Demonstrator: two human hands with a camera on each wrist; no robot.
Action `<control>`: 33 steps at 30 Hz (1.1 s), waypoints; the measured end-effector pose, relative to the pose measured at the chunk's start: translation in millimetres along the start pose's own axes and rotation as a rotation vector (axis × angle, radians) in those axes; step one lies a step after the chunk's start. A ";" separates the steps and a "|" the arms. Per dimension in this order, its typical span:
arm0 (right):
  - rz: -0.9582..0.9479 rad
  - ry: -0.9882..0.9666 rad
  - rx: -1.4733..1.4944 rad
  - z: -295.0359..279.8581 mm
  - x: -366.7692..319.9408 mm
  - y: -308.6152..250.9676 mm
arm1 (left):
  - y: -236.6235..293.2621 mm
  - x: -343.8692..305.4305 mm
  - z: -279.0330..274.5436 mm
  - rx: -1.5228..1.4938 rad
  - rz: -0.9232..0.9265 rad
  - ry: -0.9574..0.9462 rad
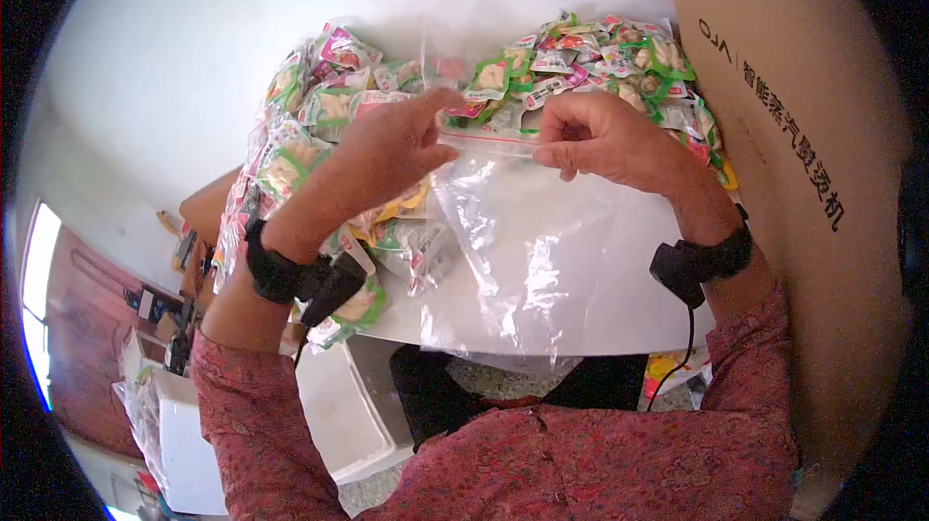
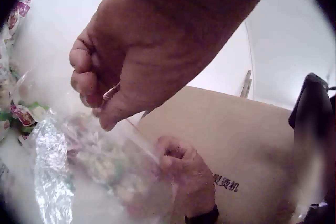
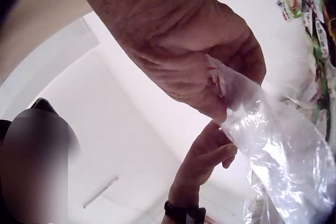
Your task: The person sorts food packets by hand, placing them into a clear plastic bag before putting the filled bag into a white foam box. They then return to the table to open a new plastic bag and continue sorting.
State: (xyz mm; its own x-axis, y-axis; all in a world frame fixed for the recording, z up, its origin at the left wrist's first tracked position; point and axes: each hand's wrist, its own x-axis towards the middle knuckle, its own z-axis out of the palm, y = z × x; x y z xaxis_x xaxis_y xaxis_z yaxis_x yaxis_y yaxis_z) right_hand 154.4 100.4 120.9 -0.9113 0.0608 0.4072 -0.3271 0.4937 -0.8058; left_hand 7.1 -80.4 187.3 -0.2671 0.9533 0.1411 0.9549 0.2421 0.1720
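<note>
A clear plastic zip bag (image 1: 523, 260) with a red line along its top hangs between the two hands and droops over the table's front edge. My right hand (image 1: 605, 139) pinches the right end of the top strip; in the right wrist view the bag's corner sits between thumb and curled fingers. My left hand (image 1: 392, 148) is at the other end, and in the left wrist view its thumb and forefinger (image 2: 107, 116) pinch the bag's edge. Small printed food packets (image 1: 334, 105) lie heaped behind and beside the left hand.
Another heap of packets (image 1: 619, 61) lies at the back right of the white table (image 1: 639, 269). A large cardboard box (image 1: 774, 182) stands along the right side. Below the table at left is a white tray (image 1: 339, 405).
</note>
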 end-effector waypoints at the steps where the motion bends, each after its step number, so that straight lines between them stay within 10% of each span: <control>1: 0.024 -0.017 0.042 1.1 0.9 1.6 | 0.9 -2.0 8.2 -0.002 -0.003 0.001; 3: 0.047 -0.035 0.083 3.6 2.6 5.1 | -1.1 -6.9 27.6 -0.052 0.247 0.338; 16: 0.329 -0.083 0.288 8.4 11.3 27.6 | 3.7 -37.9 61.0 0.236 0.580 0.401; 24: 0.269 -0.486 -0.755 0.7 10.7 72.2 | 34.0 -36.0 97.6 -0.223 0.382 0.130; 27: 0.524 -0.403 -0.556 -1.9 9.8 70.7 | 20.6 1.2 134.7 -0.191 0.280 0.128; 33: 0.277 -0.008 -0.717 -16.1 15.4 101.6 | 9.7 51.2 185.2 -0.227 0.202 0.138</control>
State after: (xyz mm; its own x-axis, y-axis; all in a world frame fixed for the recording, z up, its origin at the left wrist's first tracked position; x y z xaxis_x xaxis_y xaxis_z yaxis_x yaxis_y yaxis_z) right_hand 111.2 165.5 52.2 -0.9391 0.2595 0.2253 0.1535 0.9033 -0.4005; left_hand 26.7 4.3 15.6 -0.1058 0.9406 0.3228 0.9412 -0.0101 0.3377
